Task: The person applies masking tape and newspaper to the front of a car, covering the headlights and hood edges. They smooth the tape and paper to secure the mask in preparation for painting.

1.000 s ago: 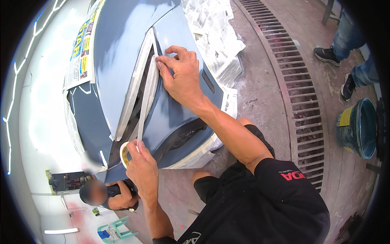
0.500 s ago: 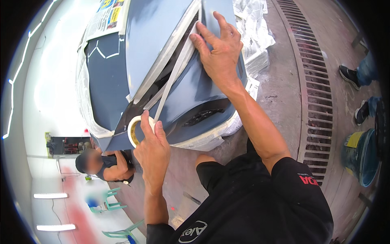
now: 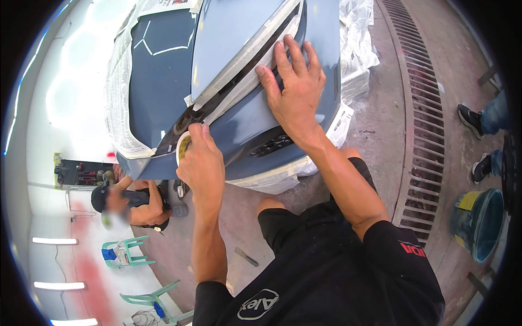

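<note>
We're at the car (image 3: 247, 120)
Left of centre, our left hand (image 3: 203, 163) holds a tape roll (image 3: 184, 145); upper centre, our right hand (image 3: 297, 91) spreads wide against a pale strip (image 3: 237, 95).

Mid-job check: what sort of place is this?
Probably a vehicle body and paint workshop: masking tape edges a dark slot in the blue-grey car, newspaper sheets hang at its side, and a reddish, paint-like smear marks the white wall.
</note>
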Demonstrator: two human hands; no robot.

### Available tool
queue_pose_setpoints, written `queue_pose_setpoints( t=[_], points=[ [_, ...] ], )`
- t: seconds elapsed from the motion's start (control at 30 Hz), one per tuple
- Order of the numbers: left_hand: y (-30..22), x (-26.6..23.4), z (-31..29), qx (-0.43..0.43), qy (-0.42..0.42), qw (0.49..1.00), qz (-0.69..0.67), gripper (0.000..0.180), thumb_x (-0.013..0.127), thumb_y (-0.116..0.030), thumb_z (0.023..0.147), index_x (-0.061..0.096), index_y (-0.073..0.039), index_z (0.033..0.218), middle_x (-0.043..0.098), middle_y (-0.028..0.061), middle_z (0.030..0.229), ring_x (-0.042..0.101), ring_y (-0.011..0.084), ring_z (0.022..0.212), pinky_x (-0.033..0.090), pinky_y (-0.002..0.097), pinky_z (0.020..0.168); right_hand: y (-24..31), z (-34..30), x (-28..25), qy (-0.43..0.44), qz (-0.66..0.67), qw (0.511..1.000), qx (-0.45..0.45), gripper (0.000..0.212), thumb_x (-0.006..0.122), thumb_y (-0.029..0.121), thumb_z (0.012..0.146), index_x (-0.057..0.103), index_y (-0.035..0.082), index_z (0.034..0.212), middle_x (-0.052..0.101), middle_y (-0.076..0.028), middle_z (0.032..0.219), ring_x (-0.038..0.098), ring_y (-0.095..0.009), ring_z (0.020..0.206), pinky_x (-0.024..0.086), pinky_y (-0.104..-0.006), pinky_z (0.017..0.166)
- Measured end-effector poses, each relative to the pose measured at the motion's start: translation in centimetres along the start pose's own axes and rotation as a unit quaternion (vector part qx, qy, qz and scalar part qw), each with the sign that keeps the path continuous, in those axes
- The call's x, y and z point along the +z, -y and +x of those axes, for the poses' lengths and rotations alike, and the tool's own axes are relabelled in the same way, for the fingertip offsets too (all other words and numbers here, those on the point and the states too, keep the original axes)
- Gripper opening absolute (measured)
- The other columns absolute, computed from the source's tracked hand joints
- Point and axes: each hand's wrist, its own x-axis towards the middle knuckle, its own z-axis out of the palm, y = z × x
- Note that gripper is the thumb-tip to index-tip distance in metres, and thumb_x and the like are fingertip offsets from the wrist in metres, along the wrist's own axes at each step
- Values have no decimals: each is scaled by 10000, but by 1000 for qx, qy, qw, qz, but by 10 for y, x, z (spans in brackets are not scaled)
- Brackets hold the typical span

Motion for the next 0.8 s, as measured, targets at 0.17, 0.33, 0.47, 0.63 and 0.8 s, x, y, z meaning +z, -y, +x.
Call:
queue_pose_setpoints(
  t=[0.17,0.33,0.47,0.63,0.8],
  points=[
    [-8,0,11,-30,-4,999,10,207,564,-361,1145,607,-160,1167,762,168,751,760,433,692,572,558,604,16,-12,0,11,2,1000,0,627,823,396,980,688,10,1456,600,-151,1606,442,-442,1524,347,-561,1173],
    [-10,3,16,-77,28,997,-8,255,534,-391,1141,614,-156,1197,794,194,863,778,462,815,581,589,697,48,-40,6,110,-11,994,11,1238,841,618,859,279,-111,1687,244,-302,1796,150,-499,1685,96,-716,1296],
    [-15,3,16,-81,20,996,-4,255,530,-387,1133,614,-155,1195,791,190,842,784,458,818,588,591,700,70,-53,19,113,23,992,55,1440,844,704,785,134,-143,1708,124,-375,1796,70,-528,1691,14,-761,1284],
    [-18,1,16,-87,20,996,-20,228,520,-354,1132,613,-153,1188,798,185,885,777,461,831,576,606,707,76,-53,25,96,13,993,67,1468,795,772,780,130,-156,1702,126,-382,1792,75,-533,1689,25,-761,1285],
    [-14,8,-23,60,-39,991,-111,176,593,-232,1111,648,-97,1209,761,139,862,747,410,765,561,528,642,79,-55,28,95,19,992,79,1438,781,778,800,148,-142,1707,138,-370,1795,85,-527,1689,24,-760,1287]
  ],
)
